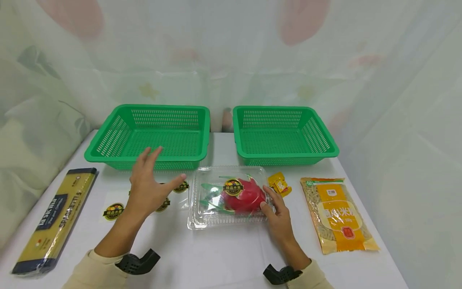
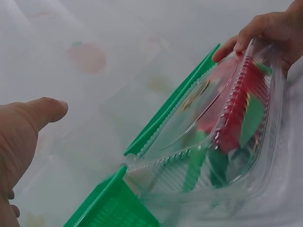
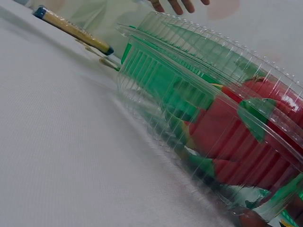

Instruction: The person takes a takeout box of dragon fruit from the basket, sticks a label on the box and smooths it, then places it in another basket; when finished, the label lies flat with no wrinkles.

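A clear plastic clamshell box [image 1: 207, 221] stands shut on the white table with a red dragon fruit [image 1: 247, 199] inside. On its lid is a black-and-gold fruit sticker [image 1: 233, 187]. My right hand [image 1: 279, 220] grips the box at its right end, thumb toward the near side. My left hand [image 1: 146, 194] hovers left of the box, fingers spread and holding nothing. Below it lies a sheet of similar stickers [image 1: 114, 211], partly hidden by the hand and forearm. The right wrist view shows the box's ribbed side [image 3: 156, 80] up close.
Two green baskets [image 1: 94, 153] [image 1: 288, 155] stand side by side at the back. A spaghetti pack [image 1: 57, 218] lies at the left edge. On the right are a small yellow packet [image 1: 278, 184] and a rice noodle bag [image 1: 337, 216]. Patterned curtains surround the table.
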{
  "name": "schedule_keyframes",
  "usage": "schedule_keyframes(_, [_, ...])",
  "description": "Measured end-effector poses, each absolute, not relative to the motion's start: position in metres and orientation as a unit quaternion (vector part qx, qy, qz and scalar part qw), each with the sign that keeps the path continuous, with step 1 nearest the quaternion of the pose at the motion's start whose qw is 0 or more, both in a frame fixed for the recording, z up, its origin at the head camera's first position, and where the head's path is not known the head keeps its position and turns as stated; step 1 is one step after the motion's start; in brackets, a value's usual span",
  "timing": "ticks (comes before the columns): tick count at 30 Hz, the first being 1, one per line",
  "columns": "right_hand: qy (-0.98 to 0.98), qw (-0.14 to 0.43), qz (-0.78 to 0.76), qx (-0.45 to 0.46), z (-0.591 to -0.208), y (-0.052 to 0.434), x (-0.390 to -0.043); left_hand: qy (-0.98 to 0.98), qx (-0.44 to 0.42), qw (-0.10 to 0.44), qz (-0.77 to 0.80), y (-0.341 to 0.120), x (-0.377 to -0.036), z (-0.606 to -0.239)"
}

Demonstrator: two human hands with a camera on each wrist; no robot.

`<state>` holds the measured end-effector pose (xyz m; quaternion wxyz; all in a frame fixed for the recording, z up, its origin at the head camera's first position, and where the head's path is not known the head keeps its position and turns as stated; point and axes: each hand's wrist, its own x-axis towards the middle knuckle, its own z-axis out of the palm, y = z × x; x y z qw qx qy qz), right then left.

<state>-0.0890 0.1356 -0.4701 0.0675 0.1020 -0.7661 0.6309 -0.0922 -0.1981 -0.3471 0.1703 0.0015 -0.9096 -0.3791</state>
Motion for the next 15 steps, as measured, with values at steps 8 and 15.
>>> schedule_keyframes(8, [-0.767,0.062,0.631,0.096,-0.467,0.135,-0.088,-0.915,0.019,0.191,-0.355,-0.217,-0.093,-0.345])
schedule_keyframes(15, [-0.768,0.055,0.630,0.097,-0.436,0.129,-0.079,-0.916,0.036,0.200,-0.346,-0.232,-0.093,-0.343])
